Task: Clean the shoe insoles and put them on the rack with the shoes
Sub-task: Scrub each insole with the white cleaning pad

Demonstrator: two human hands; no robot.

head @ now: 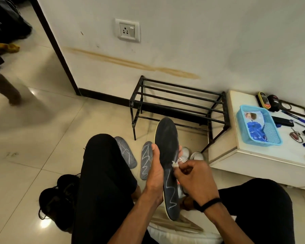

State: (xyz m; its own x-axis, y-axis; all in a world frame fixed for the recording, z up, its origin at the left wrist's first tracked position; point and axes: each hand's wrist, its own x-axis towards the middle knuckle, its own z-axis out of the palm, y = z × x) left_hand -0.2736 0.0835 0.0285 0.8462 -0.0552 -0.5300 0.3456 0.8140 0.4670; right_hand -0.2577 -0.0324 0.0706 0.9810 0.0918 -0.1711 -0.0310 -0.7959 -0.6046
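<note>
A dark grey insole (pixel 166 143) in my left hand (pixel 155 171) carries a white zigzag scribble on its lower half; its edge is cream. Two grey insoles (pixel 126 152) on the beige tiled floor (pixel 33 138) bear similar white squiggles. My trousers (pixel 102 173) and shoes (pixel 60 199) are black, as is the rack (pixel 180 101). A light blue basket (pixel 278 141) sits on a white cabinet (pixel 253 161).

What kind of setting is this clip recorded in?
Most likely a home, at a spot by the wall where shoes are kept. A black metal shoe rack stands on the glossy tiled floor, a wall socket sits above it, and a low white cabinet holds household odds and ends.
</note>
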